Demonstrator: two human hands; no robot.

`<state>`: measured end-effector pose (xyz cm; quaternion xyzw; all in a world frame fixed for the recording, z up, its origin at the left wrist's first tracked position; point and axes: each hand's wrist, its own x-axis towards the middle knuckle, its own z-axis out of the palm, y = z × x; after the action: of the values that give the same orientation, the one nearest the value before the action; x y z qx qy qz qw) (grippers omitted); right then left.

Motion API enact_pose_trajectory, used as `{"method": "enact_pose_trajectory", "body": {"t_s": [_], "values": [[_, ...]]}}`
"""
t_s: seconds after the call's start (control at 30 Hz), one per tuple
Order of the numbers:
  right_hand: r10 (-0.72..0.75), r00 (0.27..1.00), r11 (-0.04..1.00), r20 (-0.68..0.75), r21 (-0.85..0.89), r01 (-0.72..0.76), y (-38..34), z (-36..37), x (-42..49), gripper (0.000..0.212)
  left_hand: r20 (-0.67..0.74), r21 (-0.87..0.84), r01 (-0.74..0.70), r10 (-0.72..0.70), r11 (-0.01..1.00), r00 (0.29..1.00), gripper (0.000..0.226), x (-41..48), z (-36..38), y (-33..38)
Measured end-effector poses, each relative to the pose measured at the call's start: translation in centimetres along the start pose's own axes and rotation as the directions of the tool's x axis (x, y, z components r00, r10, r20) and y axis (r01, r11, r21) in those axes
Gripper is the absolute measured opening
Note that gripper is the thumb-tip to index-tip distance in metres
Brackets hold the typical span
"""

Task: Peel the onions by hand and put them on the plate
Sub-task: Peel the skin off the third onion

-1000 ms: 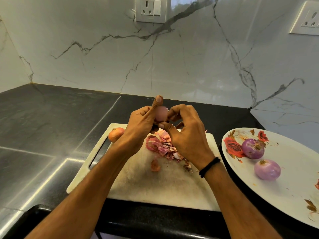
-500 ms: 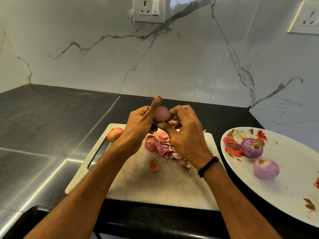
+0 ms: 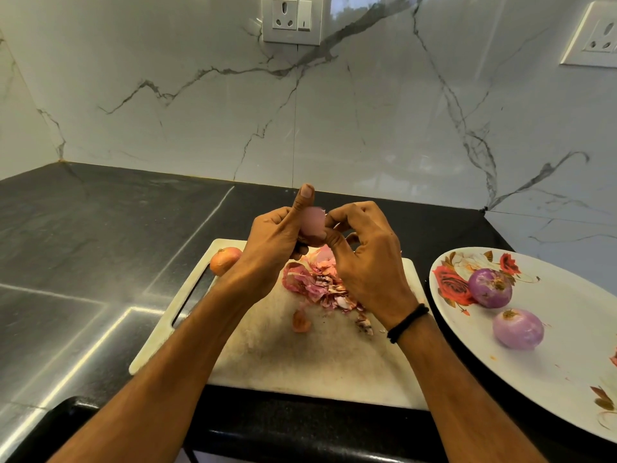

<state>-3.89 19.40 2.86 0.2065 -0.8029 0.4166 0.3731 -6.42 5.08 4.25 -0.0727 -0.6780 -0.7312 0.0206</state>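
Now, atop the dark desk [image 3: 83,245], a chopping board [image 3: 317,362]; right of the board, a plate [image 3: 567,379] with two peeled onions [image 3: 489,288]; above the board, left hand [image 3: 270,248] clamped round and right hand [image 3: 367,262] pinching a small onion [image 3: 312,223], probably light, firm, slippery, best held by its ends.

One head-worn wide view looks forward and down, near the cutting board [image 3: 300,362].
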Motion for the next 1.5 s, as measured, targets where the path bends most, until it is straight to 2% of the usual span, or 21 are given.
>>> {"method": "enact_pose_trajectory", "body": {"t_s": [0.1, 0.37, 0.53, 0.63, 0.73, 0.83, 0.97, 1.1, 1.3, 1.5], "values": [[0.000, 1.000, 1.000, 0.025, 0.004, 0.000, 0.12, 0.03, 0.09, 0.016, -0.004, -0.016, 0.012, -0.012, 1.000, 1.000, 0.057, -0.04, 0.00, -0.01], [-0.004, 0.996, 1.000, 0.091, 0.000, 0.004, -0.09, -0.01, 0.10, 0.010, -0.061, -0.145, 0.081, -0.090, 0.986, 0.994, 0.077, -0.03, -0.32, 0.45], [0.084, 0.993, 0.992, 0.083, -0.104, -0.076, 0.35, -0.43, 0.15, 0.009, -0.067, -0.214, 0.111, -0.128, 0.971, 0.990, 0.070, 0.14, -0.69, 0.66], [0.135, 0.985, 0.986, 0.108, -0.117, -0.122, 0.32, -0.49, 0.15, 0.026, -0.070, -0.211, 0.120, -0.137, 0.970, 0.988, 0.067, 0.09, -0.56, 0.67], [0.110, 0.987, 0.992, 0.117, -0.069, -0.102, 0.04, -0.27, 0.18, 0.048, -0.053, -0.190, 0.126, -0.138, 0.974, 0.989, 0.077, 0.13, -0.36, 0.54], [0.087, 0.989, 0.996, 0.121, -0.045, -0.082, -0.02, -0.07, 0.16, 0.055, -0.008, -0.177, 0.133, -0.136, 0.975, 0.991, 0.082, 0.16, -0.32, 0.39], [0.062, 0.991, 0.997, 0.120, -0.045, -0.057, 0.10, 0.02, -0.01, 0.050, 0.047, -0.150, 0.127, -0.121, 0.980, 0.991, 0.078, 0.24, -0.28, 0.10], [0.056, 0.993, 0.997, 0.107, -0.059, -0.050, 0.07, -0.04, -0.02, 0.044, 0.038, -0.095, 0.105, -0.102, 0.990, 0.994, 0.071, 0.04, -0.18, 0.06], [0.041, 0.995, 0.997, 0.090, -0.066, -0.035, 0.14, -0.01, 0.07, 0.041, 0.004, -0.042, 0.087, -0.087, 0.995, 0.996, 0.081, 0.27, -0.17, -0.10], [0.015, 0.998, 0.998, 0.056, -0.065, -0.011, 0.24, 0.18, -0.07, 0.021, 0.026, -0.092, 0.105, -0.103, 0.990, 0.994, 0.093, 0.38, -0.32, -0.09]]}}
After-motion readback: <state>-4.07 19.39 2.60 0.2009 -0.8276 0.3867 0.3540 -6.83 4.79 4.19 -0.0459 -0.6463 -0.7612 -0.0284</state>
